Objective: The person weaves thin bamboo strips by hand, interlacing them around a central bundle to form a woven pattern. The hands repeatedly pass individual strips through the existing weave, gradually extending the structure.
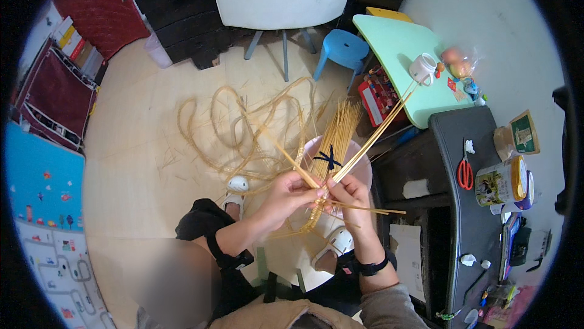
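Observation:
My left hand (pixel 292 194) pinches a flat group of straw strands (pixel 292 159) that points up and to the left. My right hand (pixel 352 194) grips another group of long straws (pixel 375 136), fanning up to the right toward a mug. Between my fingertips the two groups meet at a woven straw braid (pixel 315 214), which curves down below my hands. A few loose straw ends (pixel 381 211) stick out to the right under my right hand. Just beyond, a straw bundle (pixel 340 130) tied with dark cord (pixel 327 158) leans in a pink basin (pixel 364 165), partly hidden by my hands.
Long loops of straw braid (pixel 214 123) and straw scraps lie on the floor. A blue stool (pixel 344 48) and a green table (pixel 388 37) with a white mug (pixel 423 66) stand ahead. Red-handled scissors (pixel 465 174) lie on the dark cabinet (pixel 440 146) to the right. A blurred shape covers the lower left.

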Demonstrator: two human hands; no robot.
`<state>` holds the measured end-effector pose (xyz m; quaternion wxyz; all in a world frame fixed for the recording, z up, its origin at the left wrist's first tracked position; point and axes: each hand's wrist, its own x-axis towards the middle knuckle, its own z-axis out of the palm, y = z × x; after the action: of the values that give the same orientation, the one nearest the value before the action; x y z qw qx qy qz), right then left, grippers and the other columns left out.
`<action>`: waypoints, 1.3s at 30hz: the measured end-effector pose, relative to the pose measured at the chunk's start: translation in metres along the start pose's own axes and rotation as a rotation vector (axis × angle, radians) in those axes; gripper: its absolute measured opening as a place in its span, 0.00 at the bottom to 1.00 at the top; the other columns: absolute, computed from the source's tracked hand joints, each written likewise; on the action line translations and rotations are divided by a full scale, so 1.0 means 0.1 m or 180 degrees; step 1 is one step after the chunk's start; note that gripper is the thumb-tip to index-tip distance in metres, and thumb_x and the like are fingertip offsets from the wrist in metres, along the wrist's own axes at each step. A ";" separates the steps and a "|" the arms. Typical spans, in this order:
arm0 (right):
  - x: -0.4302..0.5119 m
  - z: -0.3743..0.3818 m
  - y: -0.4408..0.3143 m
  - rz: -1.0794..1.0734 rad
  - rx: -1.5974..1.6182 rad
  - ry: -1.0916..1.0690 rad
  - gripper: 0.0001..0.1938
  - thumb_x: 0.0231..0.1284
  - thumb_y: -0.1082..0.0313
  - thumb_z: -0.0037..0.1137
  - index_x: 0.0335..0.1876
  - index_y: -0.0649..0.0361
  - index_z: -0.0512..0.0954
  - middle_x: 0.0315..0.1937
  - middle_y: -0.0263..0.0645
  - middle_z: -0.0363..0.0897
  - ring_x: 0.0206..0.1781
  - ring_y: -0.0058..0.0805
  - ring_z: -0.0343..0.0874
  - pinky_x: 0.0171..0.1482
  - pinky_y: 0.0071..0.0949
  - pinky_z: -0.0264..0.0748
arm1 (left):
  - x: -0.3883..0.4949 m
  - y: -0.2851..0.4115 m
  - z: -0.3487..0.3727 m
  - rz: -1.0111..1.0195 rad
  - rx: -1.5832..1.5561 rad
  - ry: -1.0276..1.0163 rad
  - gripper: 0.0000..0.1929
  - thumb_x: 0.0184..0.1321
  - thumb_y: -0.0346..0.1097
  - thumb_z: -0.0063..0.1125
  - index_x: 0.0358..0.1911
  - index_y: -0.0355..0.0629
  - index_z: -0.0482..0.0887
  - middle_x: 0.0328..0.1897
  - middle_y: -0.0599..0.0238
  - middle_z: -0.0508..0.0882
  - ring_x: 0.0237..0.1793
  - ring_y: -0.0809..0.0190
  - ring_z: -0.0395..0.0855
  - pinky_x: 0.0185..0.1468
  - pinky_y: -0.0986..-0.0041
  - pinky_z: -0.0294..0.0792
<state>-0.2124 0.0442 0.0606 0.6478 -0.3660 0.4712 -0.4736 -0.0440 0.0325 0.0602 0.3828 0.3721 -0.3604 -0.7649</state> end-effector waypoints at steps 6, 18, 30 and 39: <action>-0.02 -0.02 0.01 -0.0079 0.0150 -0.0204 0.07 0.60 0.74 0.55 0.41 0.68 0.77 0.30 0.40 0.81 0.30 0.20 0.80 0.32 0.15 0.76 | 0.04 -0.07 0.01 0.0496 0.0038 0.0400 0.09 0.56 0.25 0.59 0.41 0.38 0.77 0.38 0.66 0.82 0.39 0.71 0.80 0.41 0.80 0.72; -0.07 0.00 0.13 -0.0504 0.0396 0.0072 0.01 0.57 0.77 0.56 0.31 0.64 0.77 0.25 0.36 0.78 0.23 0.17 0.75 0.28 0.14 0.71 | 0.02 -0.01 0.02 0.0178 -0.0452 0.0114 0.08 0.58 0.25 0.58 0.40 0.38 0.77 0.39 0.67 0.81 0.39 0.72 0.78 0.42 0.81 0.71; -0.06 -0.03 0.16 0.0586 0.1473 0.0211 0.01 0.54 0.76 0.52 0.30 0.63 0.73 0.24 0.35 0.76 0.24 0.17 0.74 0.31 0.16 0.74 | 0.03 -0.09 0.04 0.0760 0.0136 -0.0141 0.09 0.62 0.27 0.54 0.44 0.38 0.72 0.40 0.70 0.77 0.42 0.73 0.77 0.44 0.81 0.71; -0.10 0.10 0.00 -0.0645 0.0236 0.0159 0.06 0.55 0.80 0.58 0.36 0.64 0.74 0.32 0.31 0.77 0.33 0.15 0.77 0.34 0.13 0.71 | 0.08 -0.11 -0.02 0.0458 0.0182 -0.0247 0.11 0.62 0.31 0.55 0.47 0.37 0.76 0.42 0.68 0.80 0.43 0.72 0.78 0.45 0.80 0.73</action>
<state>-0.2044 0.0543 0.0664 0.5978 -0.3756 0.4299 -0.5627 -0.0488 0.0302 0.0476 0.4118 0.3262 -0.4225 -0.7386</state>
